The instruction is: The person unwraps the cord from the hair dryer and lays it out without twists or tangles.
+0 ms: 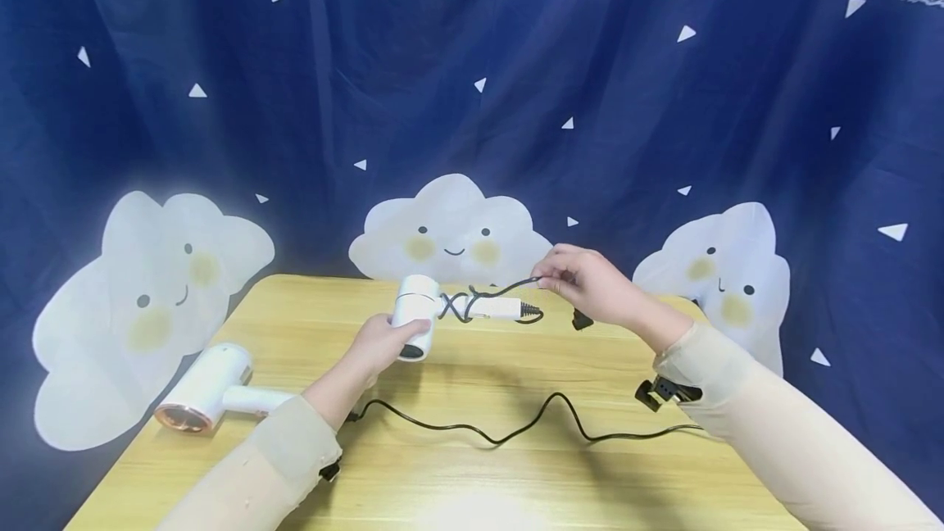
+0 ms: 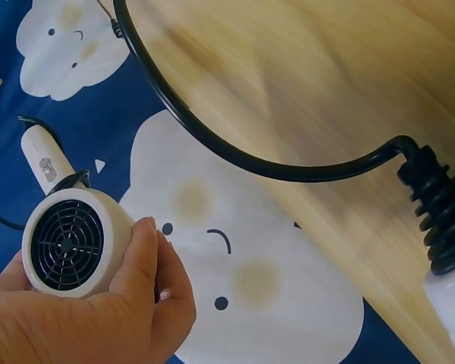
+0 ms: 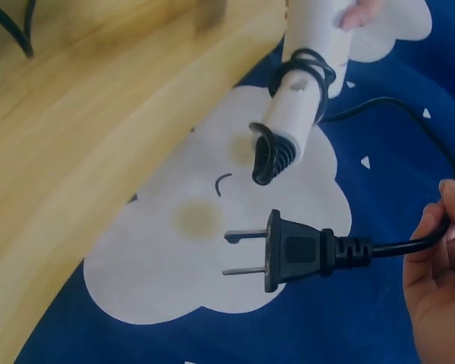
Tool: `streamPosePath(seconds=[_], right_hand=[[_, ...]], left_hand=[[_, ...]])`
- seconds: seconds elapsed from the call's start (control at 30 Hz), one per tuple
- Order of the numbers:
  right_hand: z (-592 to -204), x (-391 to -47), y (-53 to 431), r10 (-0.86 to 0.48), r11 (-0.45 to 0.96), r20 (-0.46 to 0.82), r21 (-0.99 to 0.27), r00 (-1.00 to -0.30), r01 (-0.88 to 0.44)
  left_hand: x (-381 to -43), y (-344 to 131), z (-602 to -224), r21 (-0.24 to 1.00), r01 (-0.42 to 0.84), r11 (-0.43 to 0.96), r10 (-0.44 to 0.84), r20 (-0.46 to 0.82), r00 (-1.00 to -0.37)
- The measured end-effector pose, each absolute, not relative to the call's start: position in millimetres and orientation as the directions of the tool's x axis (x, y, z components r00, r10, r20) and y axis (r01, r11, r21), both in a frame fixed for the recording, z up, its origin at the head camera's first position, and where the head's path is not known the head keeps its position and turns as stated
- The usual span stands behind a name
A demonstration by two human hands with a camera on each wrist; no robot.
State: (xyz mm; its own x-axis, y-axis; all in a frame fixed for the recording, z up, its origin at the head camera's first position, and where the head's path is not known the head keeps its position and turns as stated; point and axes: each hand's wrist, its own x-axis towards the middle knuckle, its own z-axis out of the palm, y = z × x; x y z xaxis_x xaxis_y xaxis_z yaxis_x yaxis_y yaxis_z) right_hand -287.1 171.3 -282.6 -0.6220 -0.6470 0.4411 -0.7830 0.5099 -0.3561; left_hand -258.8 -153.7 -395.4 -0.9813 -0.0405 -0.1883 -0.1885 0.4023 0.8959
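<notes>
My left hand (image 1: 379,344) grips the barrel of a white hair dryer (image 1: 418,301), held above the table. In the left wrist view its round black grille (image 2: 67,244) faces the camera. A black cord (image 1: 472,301) winds in loops around the dryer's handle, which points right. My right hand (image 1: 586,281) pinches the cord's free end between thumb and fingers, to the right of the handle. The two-pin plug (image 3: 296,252) sticks out past these fingers in the right wrist view. At the handle's end shows a ribbed black cord sleeve (image 3: 284,155).
A second white hair dryer (image 1: 210,388) with a copper-coloured rim lies at the table's left, its handle partly behind the left forearm. Its cord (image 1: 494,439) seems to run in waves rightward across the wooden table (image 1: 457,478). A blue curtain (image 1: 442,64) hangs behind.
</notes>
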Motion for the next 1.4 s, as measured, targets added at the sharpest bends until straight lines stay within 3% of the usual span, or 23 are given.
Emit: streamPosePath(seconds=[0.2,0.87,1.4], right_hand=[[-279,-293,170,-0.58,0.558,0.469,-0.367,-0.666,-0.744],[-295,-325,165,-0.492,0.589,0.565,-0.344,-0.662,-0.731],[-339,-357,163,-0.405,0.66,0.454,-0.456,-0.794,-0.597]], left_hand=[[-258,-153,-395,0.893,-0.187,0.41,-0.046,-0.184,-0.982],[-257,-150,-397,0.901,-0.178,0.396,-0.045,-0.174,-0.984],[-255,-154,-396,0.906,-0.183,0.382,-0.04,-0.181,-0.983]])
